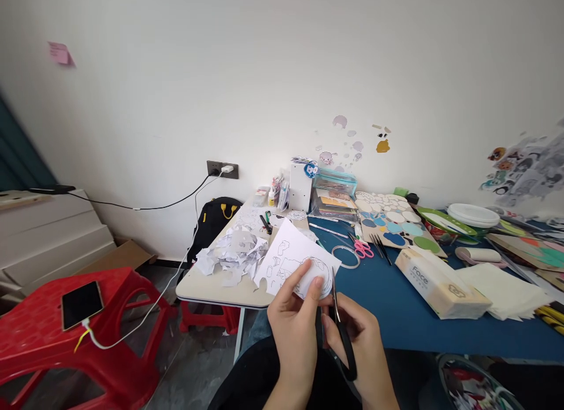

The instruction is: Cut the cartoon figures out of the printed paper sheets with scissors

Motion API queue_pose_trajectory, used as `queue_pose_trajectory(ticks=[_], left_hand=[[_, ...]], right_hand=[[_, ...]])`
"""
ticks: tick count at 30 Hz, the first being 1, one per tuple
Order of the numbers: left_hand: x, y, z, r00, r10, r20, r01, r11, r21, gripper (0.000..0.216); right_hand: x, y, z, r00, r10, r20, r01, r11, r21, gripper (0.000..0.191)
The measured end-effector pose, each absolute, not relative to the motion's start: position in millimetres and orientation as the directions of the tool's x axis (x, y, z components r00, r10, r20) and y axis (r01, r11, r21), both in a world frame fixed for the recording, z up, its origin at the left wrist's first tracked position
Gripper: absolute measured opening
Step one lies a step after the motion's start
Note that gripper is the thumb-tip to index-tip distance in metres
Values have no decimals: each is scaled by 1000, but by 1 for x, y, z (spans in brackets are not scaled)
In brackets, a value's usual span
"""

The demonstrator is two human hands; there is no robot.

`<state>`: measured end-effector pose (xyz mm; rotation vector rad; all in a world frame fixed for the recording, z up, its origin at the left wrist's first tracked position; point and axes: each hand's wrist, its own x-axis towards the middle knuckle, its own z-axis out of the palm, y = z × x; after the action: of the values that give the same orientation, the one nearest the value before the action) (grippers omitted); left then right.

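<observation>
Between thumb and fingers, my left hand (294, 319) grips a white paper sheet (285, 249) printed with black line drawings. Part of the sheet is hidden behind that hand. My right hand (359, 333) is closed round the black handles of a pair of scissors (348, 348). Their blades point up at the sheet's right edge, beside a rounded outline drawn on it. How far apart the blades stand is hard to make out. Both hands are above the near edge of the table, close together.
Crumpled paper scraps (233, 251) are heaped to the left. Pink scissors (362, 248), a ring of tape (345, 256), tweezers (381, 249) and a tissue pack (440, 284) lie on the blue mat (396, 328). A red stool (118, 304) bears a phone (82, 305).
</observation>
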<state>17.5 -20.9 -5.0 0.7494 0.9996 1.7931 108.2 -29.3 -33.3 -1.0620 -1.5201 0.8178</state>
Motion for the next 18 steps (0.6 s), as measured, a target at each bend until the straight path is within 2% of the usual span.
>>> queue_pose_trajectory(ticks=[5, 10, 15, 18], left_hand=[[11, -22, -3, -318, 939, 134, -378, -255, 890, 34], [7, -23, -2, -337, 915, 222, -295, -327, 898, 26], [4, -25, -1, -332, 891, 311, -210, -391, 896, 23], [0, -26, 0, -306, 880, 364, -151, -422, 894, 23]], right_hand=[[110, -31, -30, -55, 929, 365, 179, 369, -912, 16], [111, -32, -30, -62, 912, 406, 183, 410, -893, 6], [113, -33, -29, -53, 919, 390, 201, 393, -897, 12], [116, -32, -26, -82, 912, 403, 155, 411, -898, 11]])
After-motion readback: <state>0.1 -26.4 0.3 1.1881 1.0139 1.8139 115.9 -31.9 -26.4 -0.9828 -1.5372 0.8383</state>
